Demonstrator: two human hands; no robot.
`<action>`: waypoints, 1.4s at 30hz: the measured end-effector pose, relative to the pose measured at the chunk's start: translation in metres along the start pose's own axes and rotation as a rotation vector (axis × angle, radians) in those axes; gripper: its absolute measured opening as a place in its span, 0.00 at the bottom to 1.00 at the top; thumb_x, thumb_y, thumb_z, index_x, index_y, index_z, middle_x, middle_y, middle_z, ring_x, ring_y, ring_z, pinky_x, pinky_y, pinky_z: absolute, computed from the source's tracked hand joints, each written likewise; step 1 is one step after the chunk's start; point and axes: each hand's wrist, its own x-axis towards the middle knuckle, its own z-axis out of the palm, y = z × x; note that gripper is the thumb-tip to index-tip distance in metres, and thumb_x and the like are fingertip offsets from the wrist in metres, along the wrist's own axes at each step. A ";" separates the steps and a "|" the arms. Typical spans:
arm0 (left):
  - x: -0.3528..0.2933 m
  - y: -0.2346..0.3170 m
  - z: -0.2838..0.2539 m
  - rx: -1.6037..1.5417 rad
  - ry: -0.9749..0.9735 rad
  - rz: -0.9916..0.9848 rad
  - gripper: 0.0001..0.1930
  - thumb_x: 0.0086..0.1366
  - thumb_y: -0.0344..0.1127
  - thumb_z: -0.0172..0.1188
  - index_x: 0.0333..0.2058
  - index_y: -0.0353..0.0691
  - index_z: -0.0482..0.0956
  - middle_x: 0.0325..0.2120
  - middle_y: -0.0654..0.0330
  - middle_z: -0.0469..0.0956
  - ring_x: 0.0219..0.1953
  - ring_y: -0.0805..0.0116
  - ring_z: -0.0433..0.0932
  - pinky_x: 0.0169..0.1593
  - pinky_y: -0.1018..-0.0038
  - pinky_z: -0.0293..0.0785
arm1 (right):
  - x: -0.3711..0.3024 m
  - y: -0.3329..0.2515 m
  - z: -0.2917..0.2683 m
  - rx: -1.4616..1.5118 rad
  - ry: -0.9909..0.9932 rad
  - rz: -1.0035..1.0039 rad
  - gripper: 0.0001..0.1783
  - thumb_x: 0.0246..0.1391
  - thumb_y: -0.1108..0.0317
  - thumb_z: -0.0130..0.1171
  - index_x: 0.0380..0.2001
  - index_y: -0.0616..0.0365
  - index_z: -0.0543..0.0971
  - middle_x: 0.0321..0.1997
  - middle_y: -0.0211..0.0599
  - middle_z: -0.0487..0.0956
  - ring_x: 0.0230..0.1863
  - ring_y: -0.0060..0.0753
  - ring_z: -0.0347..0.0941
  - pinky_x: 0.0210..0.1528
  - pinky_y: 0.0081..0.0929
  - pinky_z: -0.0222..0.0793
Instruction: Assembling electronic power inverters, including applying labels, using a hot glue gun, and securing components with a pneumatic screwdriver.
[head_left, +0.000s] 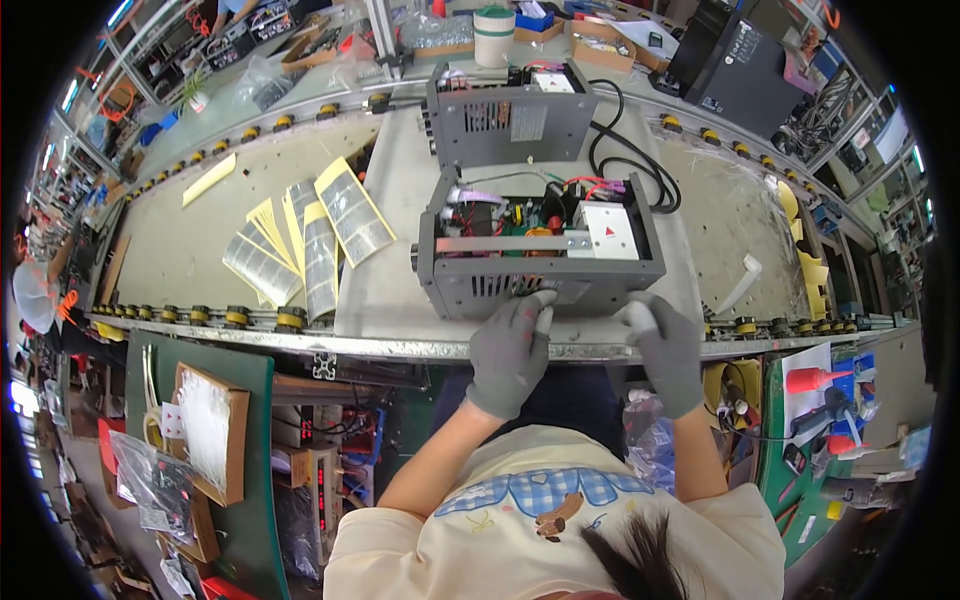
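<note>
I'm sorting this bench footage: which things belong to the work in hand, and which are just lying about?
In hand: open grey chassis; left hand and right hand at its front panel.

Lying about: second grey unit; label sheets; red bottle; tape roll.

The picture is bright and the light is even, coming from long lamps (120,12) high up. Shadows are soft and small. The middle is sharp. The shiny label sheets (305,235) glare a little. Straight edges bend near the rim, where things look squashed, and the corners are black.
</note>
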 end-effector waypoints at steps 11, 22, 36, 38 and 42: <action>0.027 0.026 0.034 0.037 -0.325 0.090 0.10 0.55 0.33 0.55 0.37 0.45 0.75 0.27 0.59 0.76 0.30 0.58 0.76 0.31 0.66 0.73 | 0.042 0.002 -0.023 0.223 0.355 -0.084 0.07 0.51 0.73 0.51 0.32 0.62 0.77 0.25 0.32 0.77 0.25 0.18 0.70 0.29 0.17 0.65; 0.126 0.009 -0.062 -0.795 -0.448 -0.041 0.08 0.58 0.33 0.57 0.37 0.41 0.77 0.36 0.59 0.77 0.36 0.67 0.76 0.39 0.72 0.72 | 0.069 0.007 -0.050 0.040 0.548 -0.126 0.04 0.50 0.73 0.54 0.30 0.61 0.77 0.24 0.37 0.76 0.22 0.27 0.71 0.28 0.20 0.65; 0.195 -0.086 -0.049 -0.021 -0.836 0.110 0.19 0.52 0.30 0.61 0.43 0.37 0.68 0.34 0.53 0.74 0.29 0.61 0.76 0.34 0.70 0.71 | -0.156 0.141 -0.149 -0.599 1.488 0.570 0.14 0.50 0.63 0.58 0.37 0.59 0.75 0.30 0.36 0.77 0.32 0.27 0.72 0.36 0.23 0.67; 0.198 -0.075 -0.057 0.025 -0.828 0.269 0.11 0.52 0.31 0.59 0.34 0.37 0.73 0.31 0.53 0.74 0.28 0.58 0.76 0.33 0.71 0.71 | -0.167 0.184 -0.178 -0.843 1.312 0.883 0.24 0.44 0.57 0.62 0.44 0.55 0.72 0.40 0.42 0.76 0.41 0.38 0.73 0.44 0.33 0.67; 0.195 -0.055 -0.057 0.133 -0.803 0.407 0.06 0.52 0.35 0.59 0.28 0.41 0.77 0.28 0.56 0.75 0.27 0.56 0.75 0.32 0.67 0.72 | -0.148 0.234 -0.247 0.087 1.226 0.803 0.15 0.40 0.58 0.65 0.29 0.57 0.79 0.29 0.29 0.77 0.28 0.22 0.68 0.33 0.24 0.64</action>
